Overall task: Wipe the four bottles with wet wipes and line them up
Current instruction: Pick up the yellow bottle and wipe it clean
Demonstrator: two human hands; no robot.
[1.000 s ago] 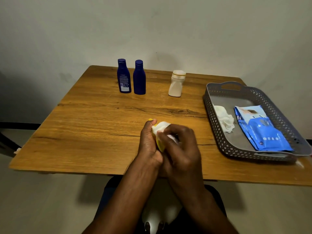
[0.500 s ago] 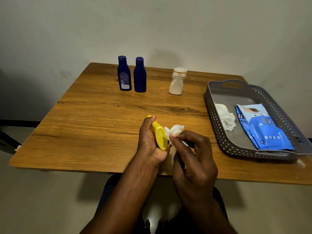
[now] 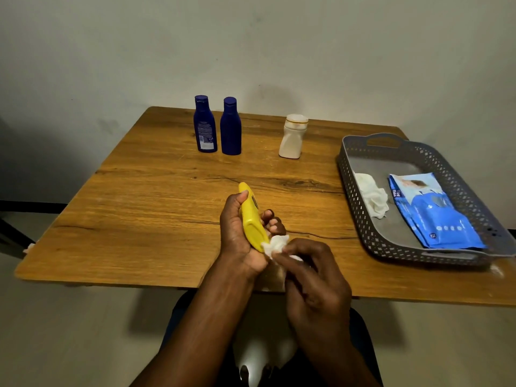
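dim indoor light | soft shadows at left | wide-angle edge bending

plain wall, wooden table, pale floor

a wooden table (image 3: 145, 208) with a warm, strongly grained top and rounded corners stands against a plain off-white wall (image 3: 251, 46). the wall shows faint scuffs and smudges just above the table's far edge. light falls from above, leaving the wall's left side in deep shadow. below the table lies a pale floor (image 3: 69, 331), with the table's shadow cast across it. a dark bar (image 3: 16, 203) shows at the left edge.
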